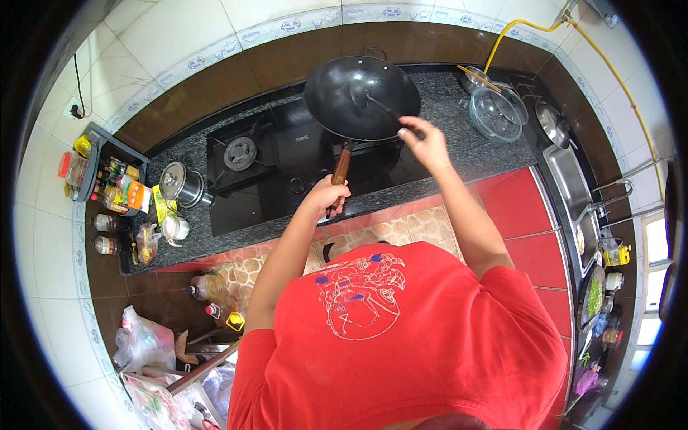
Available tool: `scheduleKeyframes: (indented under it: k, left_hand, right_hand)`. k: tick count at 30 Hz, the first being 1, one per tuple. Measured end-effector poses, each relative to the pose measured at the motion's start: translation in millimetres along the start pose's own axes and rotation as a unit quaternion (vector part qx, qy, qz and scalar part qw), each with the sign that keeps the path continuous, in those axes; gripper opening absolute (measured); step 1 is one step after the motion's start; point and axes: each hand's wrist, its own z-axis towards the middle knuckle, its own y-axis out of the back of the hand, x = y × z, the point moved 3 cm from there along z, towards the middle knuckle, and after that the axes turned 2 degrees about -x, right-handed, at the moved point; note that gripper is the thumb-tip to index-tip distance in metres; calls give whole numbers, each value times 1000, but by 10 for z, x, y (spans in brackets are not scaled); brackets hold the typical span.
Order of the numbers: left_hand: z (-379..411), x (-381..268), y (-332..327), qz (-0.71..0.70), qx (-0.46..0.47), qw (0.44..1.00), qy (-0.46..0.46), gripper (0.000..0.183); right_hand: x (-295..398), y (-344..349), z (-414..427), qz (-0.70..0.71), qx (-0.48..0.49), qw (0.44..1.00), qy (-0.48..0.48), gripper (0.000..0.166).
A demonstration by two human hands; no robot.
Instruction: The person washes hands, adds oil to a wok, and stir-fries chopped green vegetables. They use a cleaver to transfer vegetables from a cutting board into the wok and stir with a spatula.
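Observation:
A black wok (333, 102) sits over the right side of the gas hob (301, 161), its inside dark and shiny. My left hand (328, 196) is wrapped around the wok's brown wooden handle (342, 166). From above the near right rim, my right hand (424, 141) grips a cooking utensil (380, 104) with a thin metal shaft. The utensil's head rests inside the wok, too dim to tell its exact shape.
Left of the bare burner (240, 153) stand a lidded metal pot (180, 185), a white jar (175, 228) and a seasoning rack (115, 177). Glass bowls (497, 115) and a small metal pan (477, 80) with chopsticks are at right, near the sink (570, 177). Chopped greens (594, 296) lie farther along.

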Motion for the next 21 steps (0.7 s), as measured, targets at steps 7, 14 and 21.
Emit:
scheduleKeyframes:
  k: [7, 14, 21]
  left_hand:
    - [-37, 11, 74, 19, 1, 1000, 2, 25]
    - [58, 7, 46, 40, 11, 999, 1, 24]
    - [-11, 39, 219, 39, -12, 999, 21, 24]
  right_hand:
    - [-285, 378, -238, 240, -149, 912, -299, 26]
    - [-330, -138, -386, 262, -157, 910, -282, 24]
    - [126, 119, -487, 219, -85, 917, -324, 26]
